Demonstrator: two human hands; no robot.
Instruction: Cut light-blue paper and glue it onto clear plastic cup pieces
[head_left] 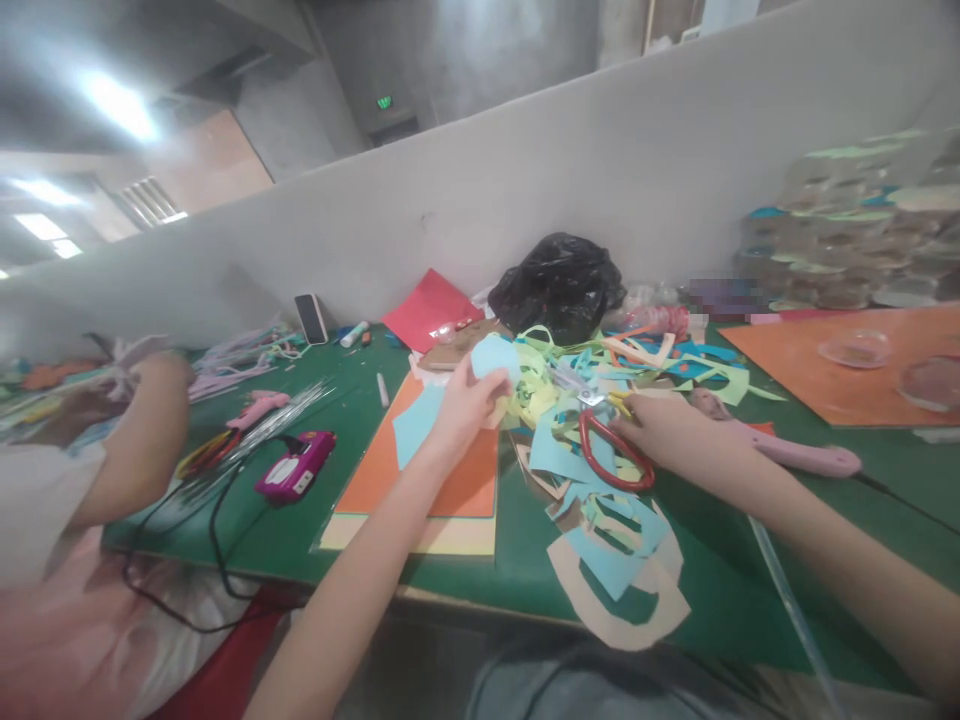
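Note:
My left hand [469, 402] pinches a rounded piece of light blue paper [493, 356] between thumb and fingers, above the orange sheets. Beneath that forearm a larger light blue paper piece [417, 425] lies on the orange paper [457, 480]. My right hand [651, 425] is closed at the red-handled scissors [616, 462], whose blades point away over the paper scraps. Its fingertips are partly hidden behind the handle. Blue, green and cream paper cut-offs [619, 590] spread below the scissors, down to the table's front edge.
A black plastic bag [559, 290] sits against the partition. A pink glue gun [806, 452] lies beside my right forearm. Left of the papers are a purple device [296, 468] with a black cable and thin wires [281, 425]. A co-worker's arm [150, 430] reaches in at far left.

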